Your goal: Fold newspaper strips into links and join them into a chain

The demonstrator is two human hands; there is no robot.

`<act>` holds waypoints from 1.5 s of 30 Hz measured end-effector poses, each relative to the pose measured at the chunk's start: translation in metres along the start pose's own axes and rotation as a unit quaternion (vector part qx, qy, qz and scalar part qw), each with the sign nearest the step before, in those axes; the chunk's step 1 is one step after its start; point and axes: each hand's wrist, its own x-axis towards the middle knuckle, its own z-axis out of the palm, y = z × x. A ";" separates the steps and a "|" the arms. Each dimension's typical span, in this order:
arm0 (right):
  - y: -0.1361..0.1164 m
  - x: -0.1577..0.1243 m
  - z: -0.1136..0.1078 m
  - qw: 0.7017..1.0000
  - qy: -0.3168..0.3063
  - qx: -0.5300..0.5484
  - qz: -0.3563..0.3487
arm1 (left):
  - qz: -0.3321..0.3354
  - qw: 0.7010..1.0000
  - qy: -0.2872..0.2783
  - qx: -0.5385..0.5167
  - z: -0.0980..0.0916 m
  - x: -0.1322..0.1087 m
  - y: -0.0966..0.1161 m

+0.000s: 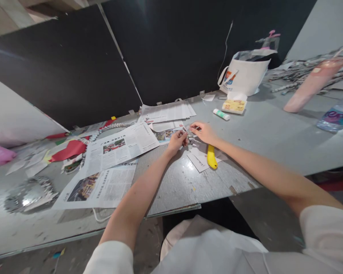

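Note:
My left hand (177, 141) is closed, its fingertips pinched together over the table. Facing it, my right hand (203, 131) is closed too, thumb and fingers pinching at the same spot. Between them is a small grey-and-white folded newspaper strip (192, 140), partly hidden by the fingers. Below the hands lie loose cut paper pieces (198, 161). A yellow curved tool handle (211, 156) with a small hole at its end rests on them, beside my right wrist. Printed newspaper sheets (122, 146) spread out left of my left hand.
A glue stick (221, 114), a tissue pack (234, 106) and a white bag (246, 74) stand beyond my right hand. Farther right are a pink tumbler (311, 85) and a plastic bottle (338, 116). A woven paper ring (30, 195) lies far left. A black panel (174, 49) borders the table's back.

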 end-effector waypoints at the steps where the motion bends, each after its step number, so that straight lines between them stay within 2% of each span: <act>1: 0.000 0.000 0.000 1.000 0.019 0.005 -0.010 | -0.006 1.000 0.009 -0.009 0.001 0.000 0.001; 5: -0.004 0.001 -0.003 0.997 0.051 0.050 0.024 | -0.035 0.998 0.025 -0.041 0.002 0.001 0.005; 11: -0.014 -0.003 -0.002 0.988 -0.007 0.150 0.040 | -0.031 0.999 -0.008 -0.004 0.002 0.001 0.003; 16: -0.022 -0.006 -0.001 0.983 -0.044 0.171 0.049 | -0.017 1.000 0.005 -0.002 0.001 0.003 -0.001; 22: -0.024 -0.006 -0.003 0.987 -0.061 0.145 0.028 | -0.012 0.999 0.035 0.004 0.000 0.003 0.000; 32: -0.008 -0.003 -0.003 0.991 -0.094 0.056 0.075 | -0.011 0.995 0.104 0.002 -0.001 0.002 0.002; 38: -0.004 -0.002 0.001 0.992 -0.103 -0.001 0.075 | -0.005 0.996 0.077 0.042 -0.001 -0.001 0.004; 45: -0.006 -0.002 0.002 0.991 -0.090 -0.061 0.077 | -0.004 0.998 0.059 0.026 -0.001 -0.001 0.004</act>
